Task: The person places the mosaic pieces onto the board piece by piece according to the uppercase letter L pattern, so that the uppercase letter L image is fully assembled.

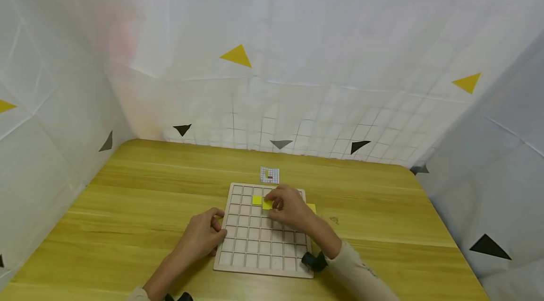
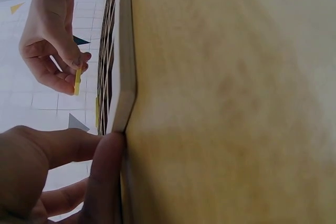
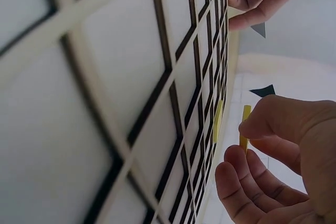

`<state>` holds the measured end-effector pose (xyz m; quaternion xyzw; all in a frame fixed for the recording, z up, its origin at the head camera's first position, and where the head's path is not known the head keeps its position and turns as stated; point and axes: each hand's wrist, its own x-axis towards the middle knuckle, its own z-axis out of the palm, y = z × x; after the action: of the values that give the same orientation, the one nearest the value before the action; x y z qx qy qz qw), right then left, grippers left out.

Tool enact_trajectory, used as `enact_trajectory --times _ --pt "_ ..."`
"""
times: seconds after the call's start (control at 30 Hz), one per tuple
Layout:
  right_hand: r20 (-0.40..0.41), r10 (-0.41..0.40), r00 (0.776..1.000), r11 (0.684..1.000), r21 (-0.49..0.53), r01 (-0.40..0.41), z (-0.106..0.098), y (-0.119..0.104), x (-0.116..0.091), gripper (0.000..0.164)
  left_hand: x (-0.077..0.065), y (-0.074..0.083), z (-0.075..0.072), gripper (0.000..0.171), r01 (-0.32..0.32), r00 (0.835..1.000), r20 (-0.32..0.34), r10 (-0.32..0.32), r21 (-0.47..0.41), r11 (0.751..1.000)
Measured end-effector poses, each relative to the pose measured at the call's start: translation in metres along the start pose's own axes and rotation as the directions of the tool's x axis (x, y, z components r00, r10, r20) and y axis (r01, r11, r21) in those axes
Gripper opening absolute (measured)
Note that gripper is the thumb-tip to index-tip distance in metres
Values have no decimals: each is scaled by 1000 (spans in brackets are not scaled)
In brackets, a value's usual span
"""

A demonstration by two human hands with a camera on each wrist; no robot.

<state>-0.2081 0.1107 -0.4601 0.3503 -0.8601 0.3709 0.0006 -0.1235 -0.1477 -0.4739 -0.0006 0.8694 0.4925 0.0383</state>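
Observation:
A pale grid board [image 1: 263, 273] with square cells lies on the table. My right hand [image 1: 289, 206] pinches a thin yellow square tile [image 3: 244, 129] between thumb and fingers, over the upper part of the board. In the right wrist view the tile is held on edge, apart from the board's face. One yellow tile [image 1: 257, 200] lies in a cell just left of it. My left hand [image 1: 201, 232] touches the board's left edge with thumb and forefinger, its other fingers bent beneath. The right hand covers several cells.
A small printed card [image 1: 269, 175] with a grid and coloured marks lies beyond the board. Part of a yellow piece [image 1: 312, 208] shows past the board's right edge, beside my right wrist. White sheeting [image 1: 340, 55] encloses the wooden table [image 1: 148, 187] at the back and sides.

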Motion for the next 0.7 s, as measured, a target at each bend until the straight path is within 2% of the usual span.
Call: enact_trajectory --times 0.13,0.37,0.7 --pt "16 13 1000 1000 10 -13 4 -3 4 25 0 0 0 39 6 1000 7 -6 -2 1000" --pt "21 -32 999 999 15 32 14 -3 11 25 0 -1 0 38 12 1000 -4 -12 5 1000" --pt "39 -30 999 1000 4 30 24 -3 17 26 1 -1 0 38 15 1000 1 -15 16 1000"
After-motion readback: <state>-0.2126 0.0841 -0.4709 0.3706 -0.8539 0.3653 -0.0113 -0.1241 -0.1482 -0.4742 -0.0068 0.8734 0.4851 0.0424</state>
